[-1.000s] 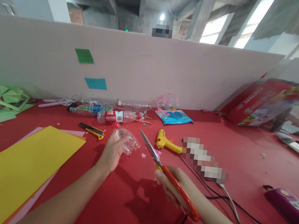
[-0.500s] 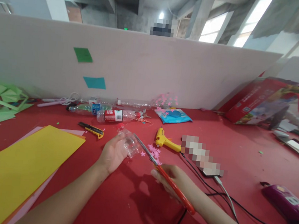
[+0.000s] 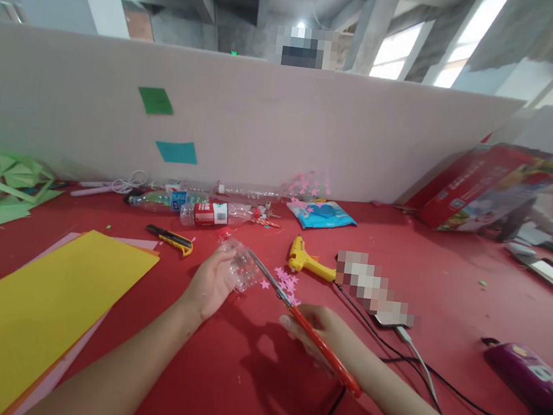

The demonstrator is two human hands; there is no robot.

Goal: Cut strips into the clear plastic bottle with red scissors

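A clear cut piece of plastic bottle (image 3: pixel 245 269) with a red cap is held in my left hand (image 3: pixel 213 280), the fingers closed around its left side. My right hand (image 3: pixel 322 336) is closed on the red handles of a pair of scissors (image 3: pixel 320 346). The scissor blades point up and left, their tips at the bottle piece's right edge. Whether the blades touch the plastic I cannot tell. Below and right of the blades lie several pink paper stars (image 3: pixel 287 280) on the red table (image 3: pixel 216 387).
A yellow glue gun (image 3: pixel 307 262) and a phone (image 3: pixel 372 288) lie at right with cables. A utility knife (image 3: pixel 170 239) and yellow paper (image 3: pixel 49 315) are at left. Plastic bottles (image 3: pixel 210 213) and a blue packet (image 3: pixel 323 216) lie before the white partition (image 3: pixel 266 120). A purple device (image 3: pixel 529 376) is far right.
The bottle piece in my left hand has turned slightly. The scissors and my right hand stay in nearly the same place; the whole view has shifted a little.
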